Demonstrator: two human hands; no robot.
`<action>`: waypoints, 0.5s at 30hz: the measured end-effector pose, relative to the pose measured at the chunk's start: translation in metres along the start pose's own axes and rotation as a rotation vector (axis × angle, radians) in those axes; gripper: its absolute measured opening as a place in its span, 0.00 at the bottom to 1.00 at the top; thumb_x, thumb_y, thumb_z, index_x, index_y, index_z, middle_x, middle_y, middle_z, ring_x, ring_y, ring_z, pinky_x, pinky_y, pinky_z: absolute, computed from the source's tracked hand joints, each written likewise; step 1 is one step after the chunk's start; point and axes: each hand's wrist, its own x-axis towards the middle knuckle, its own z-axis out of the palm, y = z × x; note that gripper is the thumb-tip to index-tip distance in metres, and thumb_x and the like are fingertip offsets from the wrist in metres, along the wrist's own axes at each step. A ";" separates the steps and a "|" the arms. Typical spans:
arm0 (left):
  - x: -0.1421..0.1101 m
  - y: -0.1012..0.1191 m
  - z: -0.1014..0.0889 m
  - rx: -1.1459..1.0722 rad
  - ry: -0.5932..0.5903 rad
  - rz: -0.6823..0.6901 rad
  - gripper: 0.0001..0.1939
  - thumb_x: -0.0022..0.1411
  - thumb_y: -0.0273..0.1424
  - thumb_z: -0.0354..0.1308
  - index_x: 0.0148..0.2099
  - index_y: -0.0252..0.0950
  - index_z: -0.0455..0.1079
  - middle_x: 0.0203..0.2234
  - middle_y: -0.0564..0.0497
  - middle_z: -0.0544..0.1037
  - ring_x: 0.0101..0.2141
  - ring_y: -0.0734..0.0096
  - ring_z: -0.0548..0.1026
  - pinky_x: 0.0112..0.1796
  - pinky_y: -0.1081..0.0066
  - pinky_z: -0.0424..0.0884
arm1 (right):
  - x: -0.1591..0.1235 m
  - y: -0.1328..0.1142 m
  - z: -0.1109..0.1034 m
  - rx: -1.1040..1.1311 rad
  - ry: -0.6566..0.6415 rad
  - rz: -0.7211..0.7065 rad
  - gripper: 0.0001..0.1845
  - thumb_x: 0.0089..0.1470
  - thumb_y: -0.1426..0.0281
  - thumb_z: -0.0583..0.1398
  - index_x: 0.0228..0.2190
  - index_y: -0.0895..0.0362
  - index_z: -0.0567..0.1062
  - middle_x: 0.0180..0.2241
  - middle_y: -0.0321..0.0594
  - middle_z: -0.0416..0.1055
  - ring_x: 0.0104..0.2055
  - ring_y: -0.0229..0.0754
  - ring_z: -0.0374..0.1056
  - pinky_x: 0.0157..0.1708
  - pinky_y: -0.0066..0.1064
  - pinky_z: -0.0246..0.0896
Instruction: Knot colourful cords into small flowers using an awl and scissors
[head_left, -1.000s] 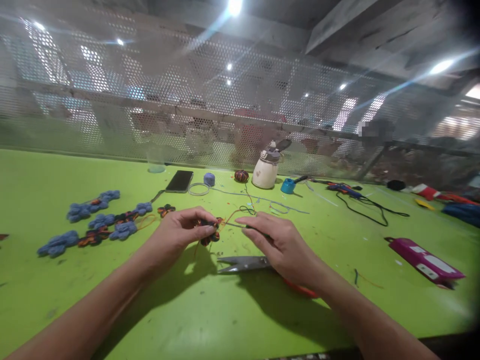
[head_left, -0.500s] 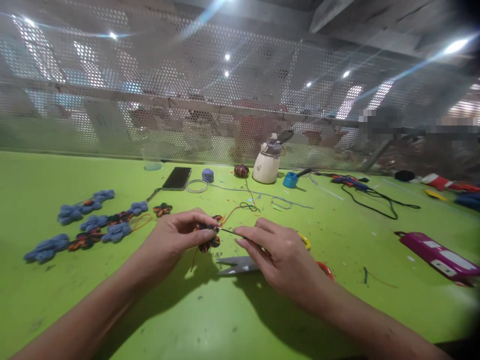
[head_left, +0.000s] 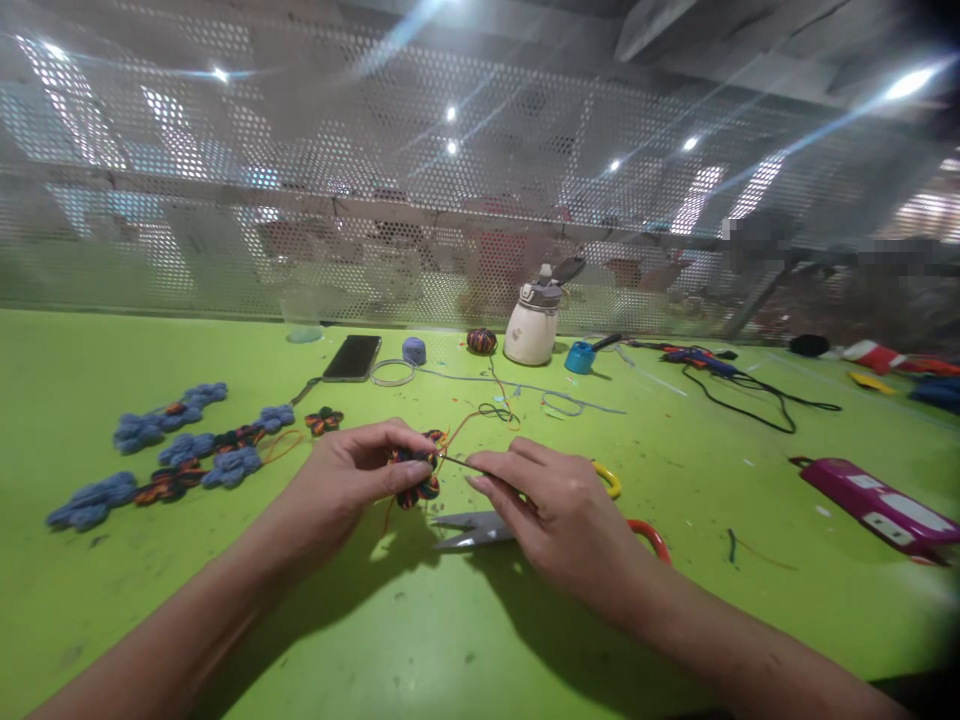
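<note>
Behind the bright green worktop runs one perforated screen, with several lamps glaring beyond it. Near its foot, from left to right, are one clear cup, one dark-faced phone, two yarn balls, one violet-blue ball and one multicoloured ball, one cream bottle with its lid raised, and one small blue pot.

Two bare hands meet over the middle. The left hand pinches one multicoloured yarn flower between thumb and fingers. The right hand is closed round one thin hook, its tip at the flower's edge; its lower fingers are curled in. One orange-toned strand trails from the flower towards the multicoloured ball.

Beneath the right hand lies one pair of scissors, blades parted, one handle loop yellow and one red. Three rows of joined yarn flowers lie to the left, blue and multicoloured, and one loose flower sits apart near the left hand. One purple case lies far to the right.
</note>
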 end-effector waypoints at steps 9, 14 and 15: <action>0.001 -0.001 0.003 0.087 0.033 -0.070 0.06 0.51 0.31 0.65 0.33 0.35 0.75 0.24 0.54 0.74 0.25 0.78 0.69 0.28 0.77 0.65 | 0.000 -0.001 0.002 0.010 0.018 0.001 0.13 0.61 0.69 0.52 0.41 0.56 0.75 0.26 0.38 0.66 0.27 0.37 0.61 0.29 0.29 0.53; 0.000 0.001 0.004 0.128 0.013 -0.095 0.06 0.52 0.32 0.65 0.32 0.34 0.74 0.22 0.54 0.75 0.24 0.79 0.69 0.27 0.77 0.65 | -0.001 0.001 0.000 -0.021 0.045 -0.003 0.13 0.61 0.69 0.52 0.42 0.56 0.75 0.27 0.39 0.67 0.27 0.37 0.61 0.29 0.29 0.52; 0.000 0.002 0.005 0.123 0.011 -0.101 0.06 0.52 0.32 0.65 0.32 0.34 0.73 0.22 0.54 0.75 0.23 0.79 0.69 0.26 0.77 0.64 | 0.000 0.001 0.000 -0.045 0.051 0.004 0.13 0.60 0.69 0.52 0.42 0.57 0.75 0.28 0.39 0.68 0.27 0.37 0.62 0.28 0.29 0.52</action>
